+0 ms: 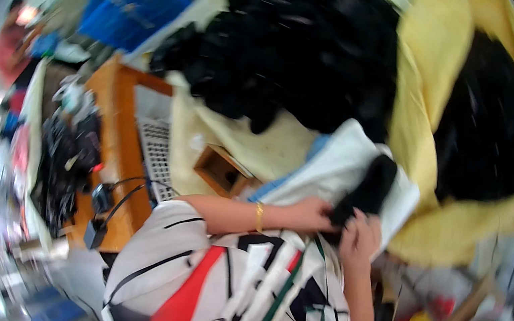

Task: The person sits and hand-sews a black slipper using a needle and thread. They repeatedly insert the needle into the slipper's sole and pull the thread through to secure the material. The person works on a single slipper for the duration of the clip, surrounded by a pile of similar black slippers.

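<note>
A long black sock-shaped piece of fabric point(374, 181) lies over a white cloth point(331, 166) in front of me. At its near end, my left hand point(314, 215) is closed with its fingertips on the black fabric. My right hand point(361, 235) pinches the same end from the other side, fingers bent. The two hands are close together, slightly blurred, and the exact grip is partly hidden. Beyond the white cloth rises a large heap of similar black pieces point(311, 40).
Another black heap point(491, 125) sits on yellow cloth point(427, 60) to the right. Left of my hands are a small open wooden box point(223, 170) and a wooden frame point(117, 137) with cables. Blue crates point(137, 4) stand at the far left, near another person point(10, 48).
</note>
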### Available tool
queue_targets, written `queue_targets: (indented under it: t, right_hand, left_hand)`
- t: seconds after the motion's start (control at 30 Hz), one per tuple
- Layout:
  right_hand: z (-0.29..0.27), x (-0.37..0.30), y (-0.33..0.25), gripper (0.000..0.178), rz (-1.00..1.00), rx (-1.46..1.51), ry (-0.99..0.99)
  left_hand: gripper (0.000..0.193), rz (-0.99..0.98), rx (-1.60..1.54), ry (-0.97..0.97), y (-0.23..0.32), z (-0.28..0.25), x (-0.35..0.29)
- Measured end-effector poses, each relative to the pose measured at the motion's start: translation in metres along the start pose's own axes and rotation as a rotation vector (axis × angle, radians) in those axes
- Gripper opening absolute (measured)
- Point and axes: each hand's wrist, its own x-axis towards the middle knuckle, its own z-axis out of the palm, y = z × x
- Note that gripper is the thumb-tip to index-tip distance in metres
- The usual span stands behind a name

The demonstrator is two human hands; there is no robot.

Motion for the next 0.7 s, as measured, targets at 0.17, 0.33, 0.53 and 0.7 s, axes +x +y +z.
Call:
queue_targets:
  t: [0.17,0.33,0.53,0.7]
  right_hand:
    - [0.004,-0.004,0.0,0.013,0.112,0.114,0.131]
    - [-0.055,0.016,0.024,0.01,0.143,-0.443,0.224]
    - [-0.13,-0.005,0.047,0.008,0.353,-0.711,0.45]
    - [-0.16,-0.04,0.043,0.008,0.503,-0.698,0.376]
  left_hand:
    - [0.047,0.058,-0.603,0.017,-0.008,0.008,0.011]
    - [0.047,0.268,-0.462,0.193,0.037,-0.029,0.015]
    - [0.037,0.537,-0.191,0.281,0.097,-0.107,0.031]
    - [0.034,0.408,0.142,-0.148,0.154,-0.182,0.041]
